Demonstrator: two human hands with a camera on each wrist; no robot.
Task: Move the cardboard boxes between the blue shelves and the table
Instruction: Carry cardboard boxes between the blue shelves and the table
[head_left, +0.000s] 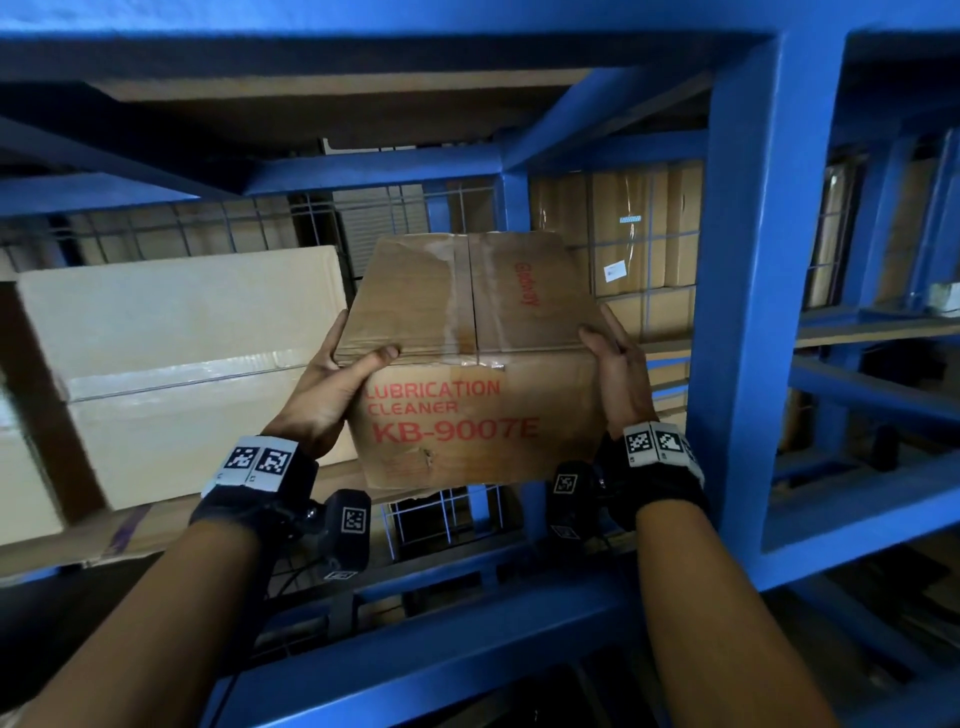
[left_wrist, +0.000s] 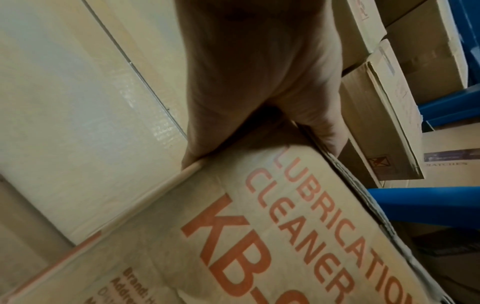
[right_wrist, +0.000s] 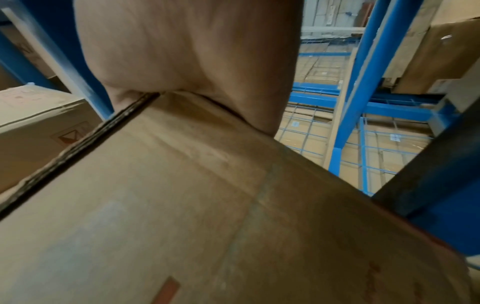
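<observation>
The LUBRICATION CLEANER box (head_left: 475, 358) is held in the air in the mouth of a bay of the blue shelves (head_left: 743, 291), at the centre of the head view, with its printed face toward the person and its taped top seam tilted up. Whether its far lower edge touches the shelf board cannot be told. It is gripped at the two upper side corners, which judging by the posture keeps it level between the neighbours.

The left hand (head_left: 324, 387) clasps the box's near-left top corner at 9 o'clock of the box: the thumb lies across the top front edge and the fingers wrap down the left side. The left wrist view confirms the corner seated in the web of the hand.

The right hand (head_left: 618, 371) clamps the right top corner at 3 o'clock, thumb on the top edge, palm against the side panel; its fingers are hidden.

A large pale carton (head_left: 176, 364) stands on the shelf just beside the box at 9 o'clock. A wire mesh panel (head_left: 644, 291) backs the bay at 1 o'clock, with stacked cartons (head_left: 628, 218) behind it.

No table is in view.
</observation>
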